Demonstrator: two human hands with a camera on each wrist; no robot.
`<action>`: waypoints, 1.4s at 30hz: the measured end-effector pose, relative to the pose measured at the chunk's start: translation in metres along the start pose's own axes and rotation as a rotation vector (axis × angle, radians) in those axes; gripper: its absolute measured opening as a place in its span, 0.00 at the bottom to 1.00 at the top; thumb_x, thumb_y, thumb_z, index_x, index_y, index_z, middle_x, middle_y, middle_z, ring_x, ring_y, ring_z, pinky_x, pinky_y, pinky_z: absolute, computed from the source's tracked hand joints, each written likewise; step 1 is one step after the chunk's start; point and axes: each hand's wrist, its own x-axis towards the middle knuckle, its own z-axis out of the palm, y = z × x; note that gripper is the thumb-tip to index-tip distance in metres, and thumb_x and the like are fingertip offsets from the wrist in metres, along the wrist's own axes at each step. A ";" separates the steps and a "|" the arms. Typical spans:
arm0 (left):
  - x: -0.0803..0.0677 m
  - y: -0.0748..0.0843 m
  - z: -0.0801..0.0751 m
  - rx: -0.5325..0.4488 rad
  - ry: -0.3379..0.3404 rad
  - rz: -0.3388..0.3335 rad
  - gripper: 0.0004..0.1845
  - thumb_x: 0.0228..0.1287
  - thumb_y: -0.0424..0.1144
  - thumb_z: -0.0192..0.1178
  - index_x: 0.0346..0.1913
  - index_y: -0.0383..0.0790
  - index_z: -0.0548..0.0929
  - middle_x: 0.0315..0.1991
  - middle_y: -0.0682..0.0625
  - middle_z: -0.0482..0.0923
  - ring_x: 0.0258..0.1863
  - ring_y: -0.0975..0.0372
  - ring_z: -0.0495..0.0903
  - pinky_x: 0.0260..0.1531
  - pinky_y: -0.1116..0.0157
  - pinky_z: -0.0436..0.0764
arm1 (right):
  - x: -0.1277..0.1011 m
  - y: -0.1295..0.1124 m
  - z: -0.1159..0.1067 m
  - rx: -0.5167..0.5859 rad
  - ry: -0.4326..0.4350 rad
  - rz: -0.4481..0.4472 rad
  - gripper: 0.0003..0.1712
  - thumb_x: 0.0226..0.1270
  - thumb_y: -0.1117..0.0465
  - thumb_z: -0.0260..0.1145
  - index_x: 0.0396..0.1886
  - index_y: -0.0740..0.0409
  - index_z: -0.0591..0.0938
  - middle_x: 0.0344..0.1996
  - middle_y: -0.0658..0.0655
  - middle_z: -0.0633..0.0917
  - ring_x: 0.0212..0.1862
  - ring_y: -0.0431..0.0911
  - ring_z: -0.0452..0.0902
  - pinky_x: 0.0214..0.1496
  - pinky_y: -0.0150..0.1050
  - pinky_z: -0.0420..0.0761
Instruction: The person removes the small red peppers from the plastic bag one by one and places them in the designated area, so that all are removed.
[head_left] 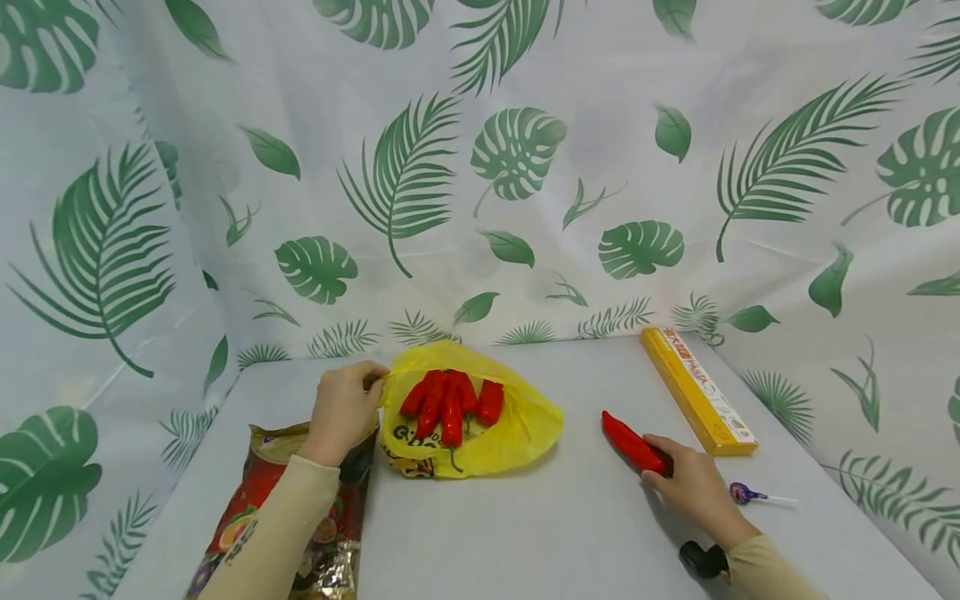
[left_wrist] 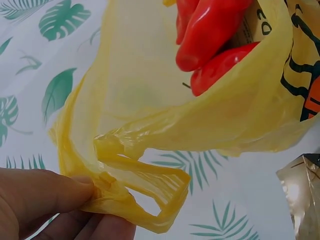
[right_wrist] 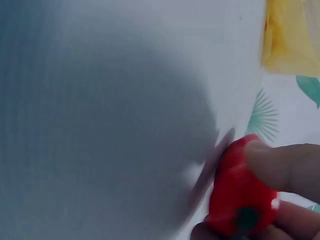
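**A:** Report hand status.

**B:** My left hand pinches the handle loop of the yellow bag between thumb and fingers, holding the mouth up and open; my right hand grasps the stem end of one red pepper, which lies low on the table, well apart from the bag.

**A:** Contents of the bag?

**B:** Several bagged peppers rest inside, visible through the opening (exact count unclear); the wrist view shows two of them against the thin plastic.

**A:** Progress?

**B:** I judge most peppers already bagged; the one in my right hand remains outside; I see no other loose peppers; the snack packet, long box and lollipop lie untouched.
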 end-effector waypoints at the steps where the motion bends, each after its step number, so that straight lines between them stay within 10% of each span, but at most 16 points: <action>1: 0.000 0.000 -0.001 0.000 0.002 0.001 0.08 0.69 0.31 0.67 0.47 0.35 0.91 0.41 0.41 0.92 0.36 0.54 0.90 0.38 0.55 0.90 | 0.001 0.000 -0.001 -0.003 -0.012 0.007 0.40 0.63 0.58 0.77 0.73 0.64 0.74 0.63 0.75 0.80 0.52 0.61 0.78 0.60 0.65 0.83; 15: 0.003 0.000 0.003 -0.013 0.008 0.022 0.07 0.68 0.30 0.68 0.46 0.35 0.91 0.40 0.41 0.92 0.36 0.54 0.90 0.38 0.55 0.90 | 0.008 -0.007 -0.009 -0.033 -0.020 0.041 0.46 0.62 0.53 0.78 0.74 0.68 0.71 0.63 0.77 0.79 0.50 0.59 0.78 0.58 0.60 0.86; 23: 0.003 0.002 0.003 -0.028 0.001 0.015 0.07 0.68 0.31 0.68 0.46 0.35 0.91 0.39 0.42 0.92 0.36 0.54 0.91 0.37 0.56 0.90 | 0.007 -0.043 -0.004 -0.017 0.141 -0.110 0.39 0.64 0.54 0.77 0.71 0.66 0.76 0.61 0.74 0.83 0.52 0.63 0.83 0.56 0.62 0.85; 29: 0.003 0.003 0.003 -0.028 -0.008 0.003 0.08 0.68 0.30 0.68 0.46 0.35 0.91 0.40 0.42 0.92 0.36 0.54 0.91 0.38 0.56 0.90 | 0.012 -0.092 0.017 0.207 0.245 -0.316 0.26 0.63 0.63 0.78 0.60 0.66 0.85 0.52 0.67 0.90 0.51 0.59 0.90 0.51 0.50 0.89; 42: 0.002 0.003 0.003 -0.026 -0.020 -0.017 0.07 0.68 0.31 0.68 0.45 0.37 0.92 0.39 0.43 0.92 0.36 0.56 0.91 0.38 0.58 0.91 | 0.053 -0.183 0.090 0.352 -0.045 -0.365 0.30 0.62 0.60 0.79 0.63 0.66 0.83 0.58 0.65 0.88 0.57 0.60 0.88 0.59 0.52 0.87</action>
